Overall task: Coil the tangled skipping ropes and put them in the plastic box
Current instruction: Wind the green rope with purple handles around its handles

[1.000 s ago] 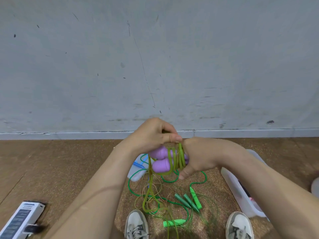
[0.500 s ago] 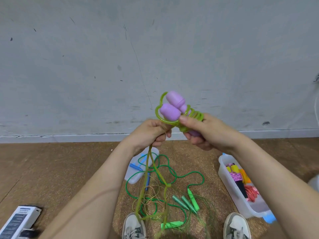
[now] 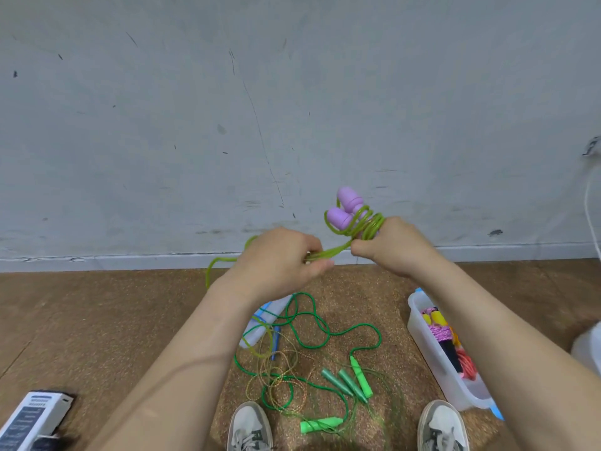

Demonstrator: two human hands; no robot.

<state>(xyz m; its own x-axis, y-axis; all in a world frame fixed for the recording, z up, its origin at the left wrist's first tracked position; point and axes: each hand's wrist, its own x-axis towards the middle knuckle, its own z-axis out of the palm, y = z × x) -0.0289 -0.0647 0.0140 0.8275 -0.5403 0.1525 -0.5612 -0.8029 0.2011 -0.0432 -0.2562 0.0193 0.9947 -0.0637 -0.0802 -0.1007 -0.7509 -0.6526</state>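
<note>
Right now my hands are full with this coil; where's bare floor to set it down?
Bare floor lies at the left, between the skirting and the white carton. Crowded: tangled ropes cover the floor ahead of the shoes, beside the plastic box.

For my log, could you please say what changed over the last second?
Both hands raised the purple-handled skipping rope; the left hand then pulled its yellow-green cord leftward, taut from the right hand gripping the wound handles. Green ropes on the floor and the plastic box stayed put.
</note>
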